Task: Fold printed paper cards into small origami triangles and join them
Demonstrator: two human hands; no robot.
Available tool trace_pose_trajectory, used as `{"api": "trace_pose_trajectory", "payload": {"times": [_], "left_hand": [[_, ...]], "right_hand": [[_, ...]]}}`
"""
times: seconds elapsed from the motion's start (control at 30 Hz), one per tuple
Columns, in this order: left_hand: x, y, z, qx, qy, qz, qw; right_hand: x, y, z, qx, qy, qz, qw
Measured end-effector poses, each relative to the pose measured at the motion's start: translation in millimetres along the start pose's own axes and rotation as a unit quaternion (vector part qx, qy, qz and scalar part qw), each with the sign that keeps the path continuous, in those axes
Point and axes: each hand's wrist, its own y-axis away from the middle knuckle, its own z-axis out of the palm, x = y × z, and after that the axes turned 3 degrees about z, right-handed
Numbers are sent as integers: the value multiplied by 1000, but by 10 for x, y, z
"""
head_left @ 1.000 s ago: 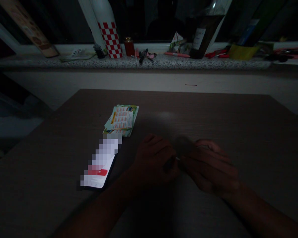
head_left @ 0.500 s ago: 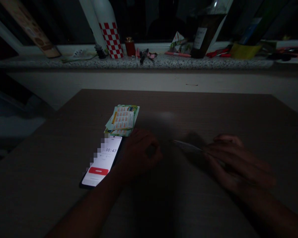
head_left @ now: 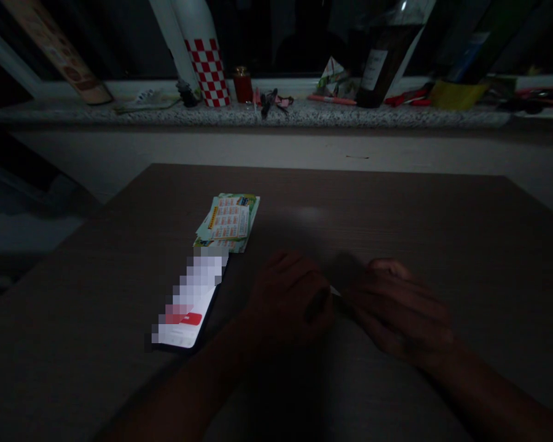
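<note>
At five o'clock from the middle of my view, low over a brown wood-grain table [head_left: 396, 209], I watch a pair of bare hands at work in dim light. The right hand [head_left: 400, 307], at four o'clock, has its fingers drawn together, with the tips closed on one end of a thin pale sliver [head_left: 335, 291]. That sliver sits between four and five o'clock, in the narrow gap between the hands; so little of it shows that I can't tell its full shape. The left hand [head_left: 292, 294], near half past five, is curled, thumb and forefinger bent round a dark hollow. Its fingers meet the sliver's other end, but I can't tell whether they grip it.

At nine o'clock I have a loose, fanned stack of green and white printed cards [head_left: 230, 222], with orange print on the top one. Towards eight o'clock lies a dark-edged phone [head_left: 191, 301], its lit white screen partly blurred into blocks around a red button, near the left forearm.

Up on the speckled grey stone sill [head_left: 322, 113] I see a white bottle with red checks [head_left: 209, 70] at eleven o'clock and a dark bottle with a white label [head_left: 372, 73] between one and two.
</note>
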Motion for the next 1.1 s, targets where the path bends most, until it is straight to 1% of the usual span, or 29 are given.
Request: {"api": "trace_pose_trajectory", "payload": {"times": [0.17,0.23,0.37,0.5,0.6,0.67,0.7,0.77,0.8,0.83,0.9,0.93,0.97,1.0,1.03,1.1], "left_hand": [[-32,9,6,-9,3,-14,1000],[-48,9,0,-12,0,-28,1000],[-110,16,-20,-24,-7,-52,998],[-207,39,-66,-21,-22,-77,997],[-227,49,-94,1,-7,-112,994],[-187,52,-82,20,30,-146,989],[-155,54,-61,24,59,-171,983],[-86,64,9,23,122,-245,962],[-56,72,54,25,170,-287,943],[-34,82,103,18,236,-327,915],[-14,101,191,0,394,-381,836],[-15,108,224,8,439,-400,805],[-20,112,246,14,467,-414,781],[-28,113,258,24,483,-424,765],[-36,111,260,32,491,-431,756],[-51,104,244,43,498,-436,748]], "right_hand": [[-11,21,-5,8,12,1,1000],[-26,15,-24,8,10,14,1000],[-49,5,-70,29,-2,47,998],[-4,30,-104,36,-14,65,997],[48,57,-88,73,-12,97,993],[55,66,-54,102,-21,130,986],[46,68,-31,115,-23,160,980],[15,70,16,130,-35,233,963],[-3,72,40,132,-47,272,952],[-19,75,62,132,-66,304,941],[-38,81,100,124,-115,348,922],[-41,83,116,117,-139,361,915],[-40,84,129,106,-160,370,909],[-36,83,139,93,-176,377,904],[-31,81,146,76,-189,384,901],[-21,72,152,46,-202,392,896]]}}
